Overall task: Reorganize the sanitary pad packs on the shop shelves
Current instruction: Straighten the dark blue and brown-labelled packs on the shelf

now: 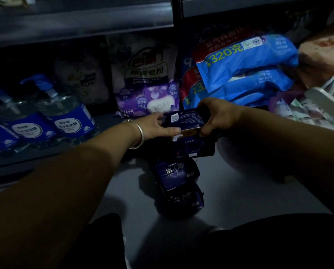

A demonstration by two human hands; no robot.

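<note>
On the left we log clear pump bottles with blue labels (65, 113), then a white-and-purple powder bag (145, 78). Our left hand (158, 127) and right hand (218, 115) grip 1 dark navy plastic pad pack (185, 119) by its ends — above dark packs (177, 179) on the grey shelf (249, 181). Right — blue 320-gram bags (245, 61).

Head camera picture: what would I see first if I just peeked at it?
Two hands in the middle: the left hand and right hand grip a dark blue pad pack from both ends. More dark packs lie in a row below it. Bright blue bags are stacked upper right, and pump bottles stand on the left.
</note>
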